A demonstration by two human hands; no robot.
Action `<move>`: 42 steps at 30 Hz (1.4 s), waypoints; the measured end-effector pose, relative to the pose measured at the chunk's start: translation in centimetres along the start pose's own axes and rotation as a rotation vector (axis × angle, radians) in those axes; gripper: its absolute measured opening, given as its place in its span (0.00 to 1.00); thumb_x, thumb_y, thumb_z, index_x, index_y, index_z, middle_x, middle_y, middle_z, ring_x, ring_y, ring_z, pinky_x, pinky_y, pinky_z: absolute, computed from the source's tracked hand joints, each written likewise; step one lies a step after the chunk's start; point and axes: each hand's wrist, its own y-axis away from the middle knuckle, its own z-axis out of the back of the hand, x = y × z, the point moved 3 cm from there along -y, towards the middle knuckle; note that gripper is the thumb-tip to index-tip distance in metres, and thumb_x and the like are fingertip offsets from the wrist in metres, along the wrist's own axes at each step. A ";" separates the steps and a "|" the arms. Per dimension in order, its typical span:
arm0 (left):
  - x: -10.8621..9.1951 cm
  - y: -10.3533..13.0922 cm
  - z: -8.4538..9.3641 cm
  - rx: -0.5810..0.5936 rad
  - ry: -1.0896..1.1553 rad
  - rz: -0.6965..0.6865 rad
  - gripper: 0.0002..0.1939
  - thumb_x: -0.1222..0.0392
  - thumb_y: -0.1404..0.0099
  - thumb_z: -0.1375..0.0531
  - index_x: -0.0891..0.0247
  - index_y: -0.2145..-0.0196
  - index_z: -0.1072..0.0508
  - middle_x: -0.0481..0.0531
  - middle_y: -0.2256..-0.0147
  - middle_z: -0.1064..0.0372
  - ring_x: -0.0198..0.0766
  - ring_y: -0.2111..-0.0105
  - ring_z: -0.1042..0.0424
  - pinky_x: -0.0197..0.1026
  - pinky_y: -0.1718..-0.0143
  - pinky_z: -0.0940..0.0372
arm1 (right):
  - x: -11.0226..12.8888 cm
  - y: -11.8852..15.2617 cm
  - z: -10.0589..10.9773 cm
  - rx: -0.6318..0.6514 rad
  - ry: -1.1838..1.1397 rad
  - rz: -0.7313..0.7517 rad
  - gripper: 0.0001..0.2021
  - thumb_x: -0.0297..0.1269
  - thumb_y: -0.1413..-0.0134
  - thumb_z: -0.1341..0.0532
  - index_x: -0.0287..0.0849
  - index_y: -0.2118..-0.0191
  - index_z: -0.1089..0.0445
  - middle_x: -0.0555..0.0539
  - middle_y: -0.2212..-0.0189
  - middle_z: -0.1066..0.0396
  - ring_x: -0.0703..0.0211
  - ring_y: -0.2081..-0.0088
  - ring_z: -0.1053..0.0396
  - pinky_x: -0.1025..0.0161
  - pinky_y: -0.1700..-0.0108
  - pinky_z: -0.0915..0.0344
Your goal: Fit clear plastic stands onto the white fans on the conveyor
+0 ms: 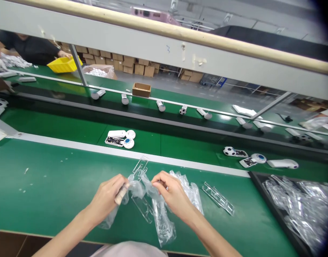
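Above the green bench, my left hand (109, 194) is closed on a crumpled clear plastic bag (137, 189), with a pale covering on one finger. My right hand (173, 191) pinches another part of the clear plastic, to the right of my left hand. Below it hangs or lies a bag (164, 225) with clear parts in it. Clear plastic frames (141, 166) lie just beyond and beneath the hands. More clear bags (192, 192) are behind my right hand, and a separate clear frame (218, 198) rests farther right.
A black tray (276, 212) of clear parts stands at the right. White devices (117, 134) and football-shaped ones (229, 151) lie beyond the white strip (73, 145). More devices line the dark conveyor (142, 109). Another person's hand touches a yellow bin (62, 65) at the far left.
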 end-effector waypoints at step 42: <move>9.7 -0.6 11.0 -0.254 0.399 0.525 0.16 0.48 0.46 0.40 0.65 0.71 0.32 0.47 0.74 0.37 0.32 0.75 0.40 0.33 0.75 0.44 | 2.3 -1.3 -4.3 0.179 -0.278 -0.014 0.06 0.34 0.45 0.45 0.44 0.72 0.34 0.52 0.75 0.33 0.62 0.72 0.35 0.65 0.67 0.39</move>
